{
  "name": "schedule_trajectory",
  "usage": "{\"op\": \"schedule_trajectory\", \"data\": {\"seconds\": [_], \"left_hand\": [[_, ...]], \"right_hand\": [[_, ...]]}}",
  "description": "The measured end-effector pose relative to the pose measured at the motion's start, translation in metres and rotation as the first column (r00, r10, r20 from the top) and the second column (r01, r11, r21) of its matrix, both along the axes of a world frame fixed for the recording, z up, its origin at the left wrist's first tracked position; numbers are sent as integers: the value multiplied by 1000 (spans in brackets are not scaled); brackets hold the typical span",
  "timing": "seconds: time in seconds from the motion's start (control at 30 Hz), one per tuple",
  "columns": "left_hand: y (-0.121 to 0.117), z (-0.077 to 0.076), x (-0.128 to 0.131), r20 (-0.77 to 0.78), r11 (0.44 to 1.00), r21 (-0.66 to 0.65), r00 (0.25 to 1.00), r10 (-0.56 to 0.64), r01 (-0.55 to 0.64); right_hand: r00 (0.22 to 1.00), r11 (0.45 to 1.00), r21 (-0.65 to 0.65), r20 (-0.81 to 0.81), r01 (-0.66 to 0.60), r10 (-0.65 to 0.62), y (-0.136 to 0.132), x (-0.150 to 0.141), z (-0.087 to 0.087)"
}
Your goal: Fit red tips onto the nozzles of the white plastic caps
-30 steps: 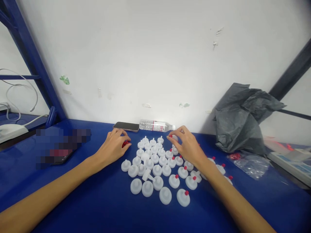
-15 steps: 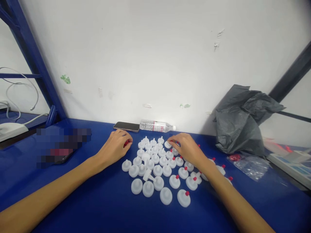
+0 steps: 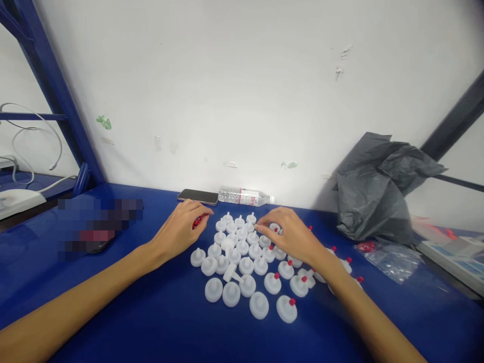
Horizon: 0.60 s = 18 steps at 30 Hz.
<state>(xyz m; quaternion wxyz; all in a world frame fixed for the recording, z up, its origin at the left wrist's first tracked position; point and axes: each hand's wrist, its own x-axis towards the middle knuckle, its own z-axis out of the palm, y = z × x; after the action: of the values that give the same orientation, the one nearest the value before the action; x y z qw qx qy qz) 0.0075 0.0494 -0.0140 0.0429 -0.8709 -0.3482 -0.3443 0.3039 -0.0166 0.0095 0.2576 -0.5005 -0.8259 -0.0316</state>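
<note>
White lids [image 3: 259, 305] on the counter [image 3: 151, 312], nearer than the bottle [image 3: 245, 196], some red-tipped. Phone [image 3: 197, 197] just left of the bottle. Left hand [image 3: 182, 225], nearer than the bottle: grip curled over red caps [image 3: 198, 220], cannot tell whether holding any. Right hand [image 3: 289, 233], likewise: grip narrow, contents unclear, forearm [image 3: 348, 290] blocking some lids. Right of the bottle, grey bag [image 3: 374, 189].

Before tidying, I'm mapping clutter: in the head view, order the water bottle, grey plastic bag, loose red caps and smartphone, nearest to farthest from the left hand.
1. Loose red caps: close beside the left hand.
2. Smartphone: just beyond the hand.
3. Water bottle: beyond, further right.
4. Grey plastic bag: far right.
</note>
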Motion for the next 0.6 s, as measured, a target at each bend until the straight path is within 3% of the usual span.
{"op": "schedule_trajectory", "data": {"seconds": [0.17,0.27,0.37,0.47,0.53,0.6], "left_hand": [[-1,-1,1,31,1000,-7,1000,-3,3],[0,-3,1,45,1000,-13,999,-17,17],[-1,-3,1,69,1000,-24,997,-16,17],[-6,-2,3,84,999,-20,995,-48,50],[-10,0,5,81,994,1,991,-106,107],[-15,1,7,59,983,41,982,-179,176]], "right_hand": [[998,997,-64,-32,-52,50,3,-7,-11],[997,998,-47,-71,-41,37,2,-7,-8],[965,1000,-26,-261,1,-8,-3,-6,2],[886,999,-40,-464,-16,-5,-7,-6,8],[900,999,-36,-436,-20,3,-9,-8,7],[956,1000,18,-294,-14,19,-9,-11,3]]}}
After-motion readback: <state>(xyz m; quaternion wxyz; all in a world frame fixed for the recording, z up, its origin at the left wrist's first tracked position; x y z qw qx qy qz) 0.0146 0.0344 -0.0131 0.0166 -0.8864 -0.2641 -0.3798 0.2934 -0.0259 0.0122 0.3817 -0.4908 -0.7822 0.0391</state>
